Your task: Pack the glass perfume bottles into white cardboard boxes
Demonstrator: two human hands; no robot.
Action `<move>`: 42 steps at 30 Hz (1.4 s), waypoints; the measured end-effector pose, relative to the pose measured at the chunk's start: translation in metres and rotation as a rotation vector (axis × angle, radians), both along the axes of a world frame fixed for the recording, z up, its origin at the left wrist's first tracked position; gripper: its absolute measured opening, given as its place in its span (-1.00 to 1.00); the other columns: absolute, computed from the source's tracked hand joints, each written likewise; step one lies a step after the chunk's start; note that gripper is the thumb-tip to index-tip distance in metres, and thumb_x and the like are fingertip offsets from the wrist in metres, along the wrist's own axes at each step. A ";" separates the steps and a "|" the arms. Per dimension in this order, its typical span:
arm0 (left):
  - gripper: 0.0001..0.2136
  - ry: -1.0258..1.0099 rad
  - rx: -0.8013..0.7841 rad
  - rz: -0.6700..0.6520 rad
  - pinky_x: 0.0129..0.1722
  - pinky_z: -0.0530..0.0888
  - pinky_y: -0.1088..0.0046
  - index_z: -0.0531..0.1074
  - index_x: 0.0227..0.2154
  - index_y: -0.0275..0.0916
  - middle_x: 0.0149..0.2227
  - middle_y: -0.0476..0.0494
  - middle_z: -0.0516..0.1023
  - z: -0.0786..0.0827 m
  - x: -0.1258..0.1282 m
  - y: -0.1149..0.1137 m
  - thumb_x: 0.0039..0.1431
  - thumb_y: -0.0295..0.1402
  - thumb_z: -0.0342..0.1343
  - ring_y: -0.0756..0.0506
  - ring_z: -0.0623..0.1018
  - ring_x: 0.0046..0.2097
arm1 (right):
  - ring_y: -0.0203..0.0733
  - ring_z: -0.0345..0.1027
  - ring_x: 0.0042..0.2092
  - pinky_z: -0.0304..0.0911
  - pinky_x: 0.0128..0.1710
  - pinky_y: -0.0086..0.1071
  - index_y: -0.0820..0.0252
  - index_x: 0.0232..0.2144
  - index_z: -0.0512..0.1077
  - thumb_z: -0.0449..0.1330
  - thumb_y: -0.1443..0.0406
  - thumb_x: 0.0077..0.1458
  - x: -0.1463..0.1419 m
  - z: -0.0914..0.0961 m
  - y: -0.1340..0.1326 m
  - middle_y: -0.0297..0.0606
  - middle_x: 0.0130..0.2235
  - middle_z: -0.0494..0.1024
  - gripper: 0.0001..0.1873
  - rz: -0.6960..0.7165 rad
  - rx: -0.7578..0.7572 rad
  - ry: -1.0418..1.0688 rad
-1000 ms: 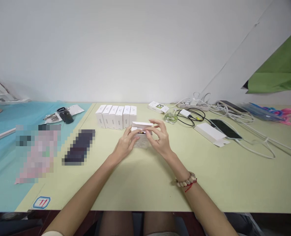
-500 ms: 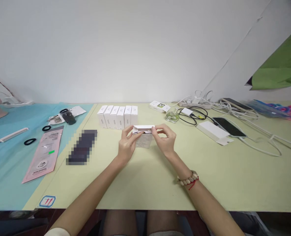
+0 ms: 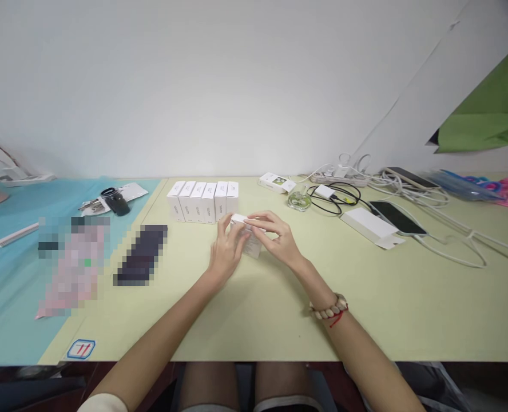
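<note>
A small white box [image 3: 252, 247] with fine print on its front stands at the middle of the table, between my two hands. My left hand [image 3: 226, 252] grips its left side, thumb towards the front and fingers at the upper edge. From the right, my right hand [image 3: 280, 240] holds the upper part, its fingers bent over the top by the flap. The fingers cover much of the box's top. Just behind and to the left, several similar white boxes [image 3: 202, 203] stand upright in a row.
At left are a blurred dark rectangle [image 3: 141, 254], a blurred pink packet [image 3: 74, 269] and a black jar [image 3: 115, 201]. To the right lie a glass bottle [image 3: 299, 200], an opened white box [image 3: 369, 226], a phone [image 3: 397, 217] and tangled cables [image 3: 417, 197].
The box's top flap stood raised and the box was open; now the flap is folded down under my fingers. My right hand has moved left over the top.
</note>
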State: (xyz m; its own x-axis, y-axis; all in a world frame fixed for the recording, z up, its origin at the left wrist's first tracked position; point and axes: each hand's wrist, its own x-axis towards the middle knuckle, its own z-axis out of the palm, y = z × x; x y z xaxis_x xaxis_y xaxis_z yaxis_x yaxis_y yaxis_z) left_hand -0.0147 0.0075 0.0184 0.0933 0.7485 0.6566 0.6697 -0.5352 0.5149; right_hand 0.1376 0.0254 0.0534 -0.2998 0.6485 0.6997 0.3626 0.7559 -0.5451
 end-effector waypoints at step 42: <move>-0.40 0.107 -0.381 0.053 -0.27 0.39 0.41 -0.15 0.18 -0.09 0.03 -0.21 0.33 0.022 0.038 0.056 0.11 -0.33 -0.02 -0.12 0.47 -0.15 | -0.14 0.29 -0.07 0.27 -0.10 -0.24 0.03 0.07 0.11 0.18 0.19 -0.10 0.001 -0.046 0.065 -0.18 0.01 0.21 -0.36 -0.316 -0.205 0.090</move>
State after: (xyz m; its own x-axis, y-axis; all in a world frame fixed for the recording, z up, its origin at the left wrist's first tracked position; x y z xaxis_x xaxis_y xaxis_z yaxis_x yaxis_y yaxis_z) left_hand 0.0237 0.0631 0.0408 0.1010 0.9420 0.3200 0.7517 -0.2829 0.5958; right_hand 0.1383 0.0903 0.0078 -0.0060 0.8280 0.5608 0.5039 0.4869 -0.7135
